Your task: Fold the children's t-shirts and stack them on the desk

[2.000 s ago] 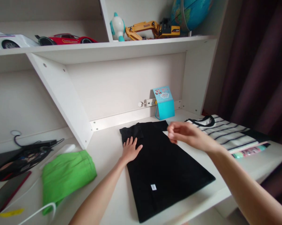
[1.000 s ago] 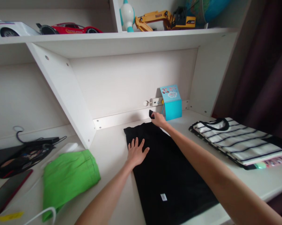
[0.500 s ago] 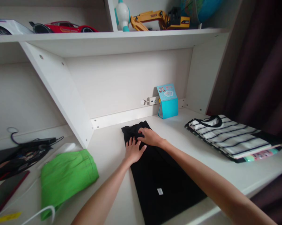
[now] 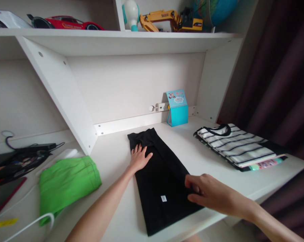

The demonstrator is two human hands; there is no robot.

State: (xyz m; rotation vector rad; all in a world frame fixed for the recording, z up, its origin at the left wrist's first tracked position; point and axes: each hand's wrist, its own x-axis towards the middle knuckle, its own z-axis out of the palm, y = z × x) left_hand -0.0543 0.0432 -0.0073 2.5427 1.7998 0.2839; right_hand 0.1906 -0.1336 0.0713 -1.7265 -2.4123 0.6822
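Item: black garment (image 4: 159,174), folded into a long narrow strip, lying on the white desk (image 4: 207,168) directly under both hands.

Left hand (image 4: 139,158) — flat, fingers spread, palm pressing the far end of the strip; holds nothing.

Right hand (image 4: 207,193) — at the near right edge of the cloth, fingers curled onto the folded edge; whether it pinches the fabric cannot be told.

Handling note: the fold likely sits best with the left palm kept as an anchor while the right evens the long edge, so the layers do not creep apart.

Left of the left hand: green garment (image 4: 67,183), folded. Right of the right hand: striped shirt (image 4: 239,146), folded, on a flat stack.

Containers: overhead shelf (image 4: 116,38) beyond both hands — toy cars, a yellow excavator (image 4: 167,20), a globe.
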